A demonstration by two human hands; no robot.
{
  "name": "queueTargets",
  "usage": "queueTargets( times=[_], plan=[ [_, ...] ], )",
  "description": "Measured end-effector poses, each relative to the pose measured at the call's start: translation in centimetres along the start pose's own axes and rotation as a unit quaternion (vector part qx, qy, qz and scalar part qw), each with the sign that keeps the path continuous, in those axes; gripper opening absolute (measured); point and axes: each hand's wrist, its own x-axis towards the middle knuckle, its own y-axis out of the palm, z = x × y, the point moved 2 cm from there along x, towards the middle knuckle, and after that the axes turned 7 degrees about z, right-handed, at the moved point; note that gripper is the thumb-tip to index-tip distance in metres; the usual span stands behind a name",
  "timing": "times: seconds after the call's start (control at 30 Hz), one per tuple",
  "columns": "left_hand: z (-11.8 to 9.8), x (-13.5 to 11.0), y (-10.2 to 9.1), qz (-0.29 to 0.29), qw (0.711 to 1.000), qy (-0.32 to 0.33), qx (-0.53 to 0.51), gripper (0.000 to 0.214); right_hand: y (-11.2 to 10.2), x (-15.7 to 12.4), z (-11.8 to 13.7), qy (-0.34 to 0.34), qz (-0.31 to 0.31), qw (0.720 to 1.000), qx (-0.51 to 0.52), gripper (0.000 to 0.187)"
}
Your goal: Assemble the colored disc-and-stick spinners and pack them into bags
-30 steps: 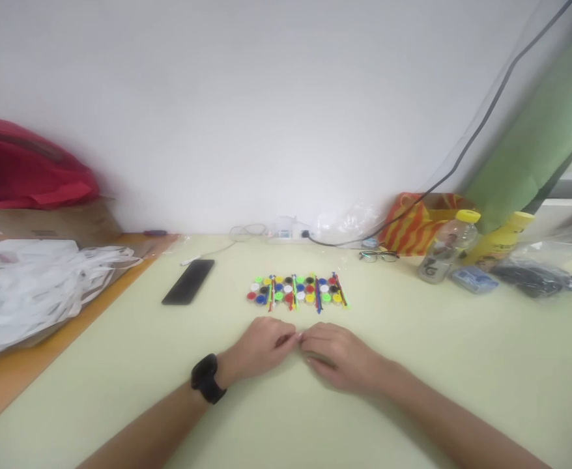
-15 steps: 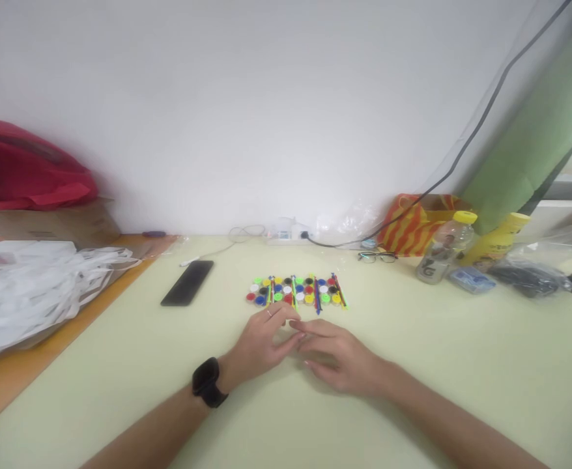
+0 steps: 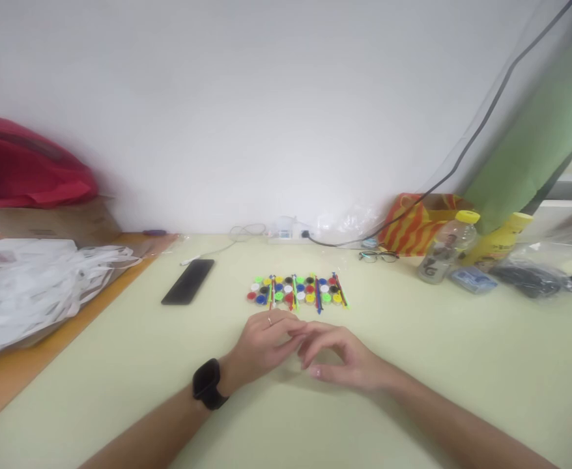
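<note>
My left hand, with a ring on one finger and a black smartwatch at the wrist, hovers over the pale table. Its fingers are stretched to the right, thumb a little apart. Coming from the other side, my right hand has its fingers bent and the thumb held away from them. The fingertips of both hands meet and partly overlap; I see no object between them. Just beyond lie rows of small round coloured caps, with thin coloured arrow-like sticks laid between groups of them.
A black phone lies left of the caps. Behind are a power strip and eyeglasses. At right stand a striped bag, a clear bottle and a yellow bottle. White straps are heaped at left.
My right hand's fingers have curled and moved slightly left over the left fingertips. My left fingers have straightened a little. The caps and sticks stay in place.
</note>
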Motion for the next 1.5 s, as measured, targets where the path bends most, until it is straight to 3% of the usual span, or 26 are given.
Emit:
queueTargets(
  times=[0.23, 0.47, 0.77, 1.03, 1.27, 1.5],
  plan=[
    [-0.1, 0.1, 0.0, 0.018, 1.000, -0.015, 0.017, 0.006, 0.1, -0.2, -0.6, 0.047, -0.005, 0.996, 0.081, 0.021],
    [-0.2, 0.1, -0.2, -0.002, 0.999, 0.012, 0.052, 0.014, 0.3, -0.2, -0.1, 0.041, 0.003, 0.995, 0.088, 0.021],
    [-1.0, 0.2, -0.6, -0.015, 0.995, 0.060, 0.077, 0.017, 1.1, -0.4, 2.1, -0.001, 0.003, 1.000, -0.008, 0.010],
    [-1.2, -0.2, -0.6, -0.069, 0.988, 0.083, 0.107, 0.023, 1.7, -0.8, 1.9, -0.036, -0.007, 0.997, -0.072, 0.017],
    [-2.1, -0.7, -1.1, -0.094, 0.973, 0.165, 0.132, 0.024, 2.7, -1.3, 1.9, -0.142, -0.042, 0.967, -0.206, 0.021],
    [-3.3, 0.1, -1.6, -0.113, 0.953, 0.216, 0.179, 0.030, 2.7, -1.5, 1.6, -0.151, -0.051, 0.948, -0.275, 0.025]
  ],
)
